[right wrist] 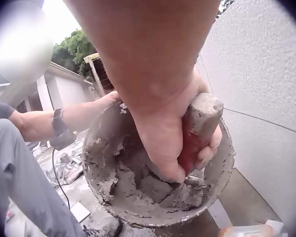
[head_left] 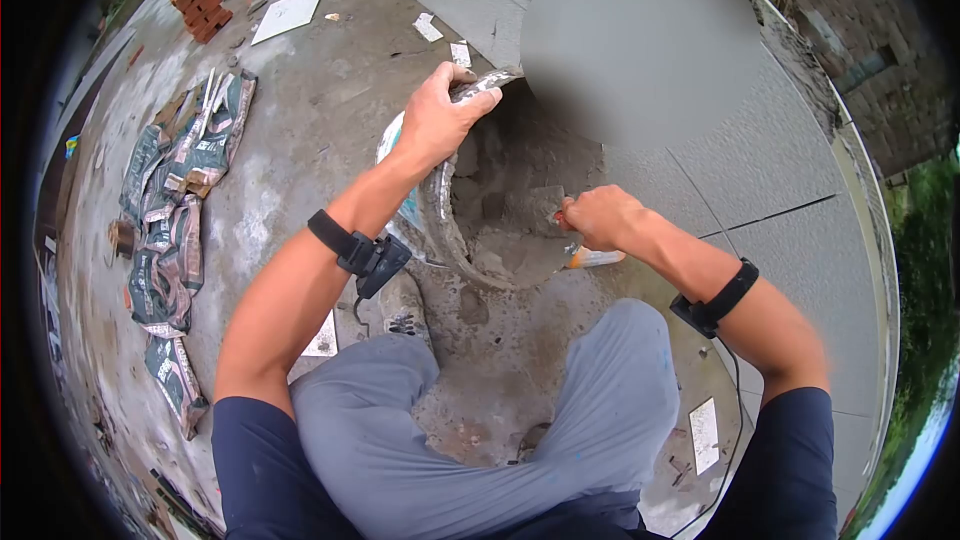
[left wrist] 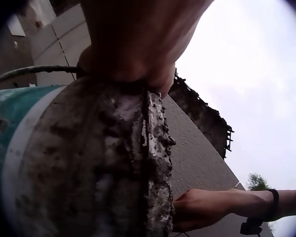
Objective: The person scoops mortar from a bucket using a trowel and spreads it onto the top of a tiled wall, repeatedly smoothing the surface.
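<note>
A mortar-crusted bucket [head_left: 447, 215] leans with its mouth toward the person, its teal and white side showing in the left wrist view. Its upper rim is gripped by my left hand [head_left: 440, 125], thumb over the edge. Inside lies thick grey mortar [right wrist: 130, 200]. My right hand [head_left: 605, 218] holds a trowel by its red handle [right wrist: 191, 148], fingers wrapped round it, at the bucket's mouth. In the head view the mortar-smeared trowel blade [head_left: 535, 202] reaches into the bucket; the hand hides most of it in the right wrist view.
A textured grey wall [head_left: 770, 155] stands close on the right. An orange-and-white container [head_left: 597, 257] lies beside the bucket. Crumpled bags [head_left: 165, 270] spread along the left floor, with stacked bricks [head_left: 201, 8] and a white tile [head_left: 289, 14] farther off.
</note>
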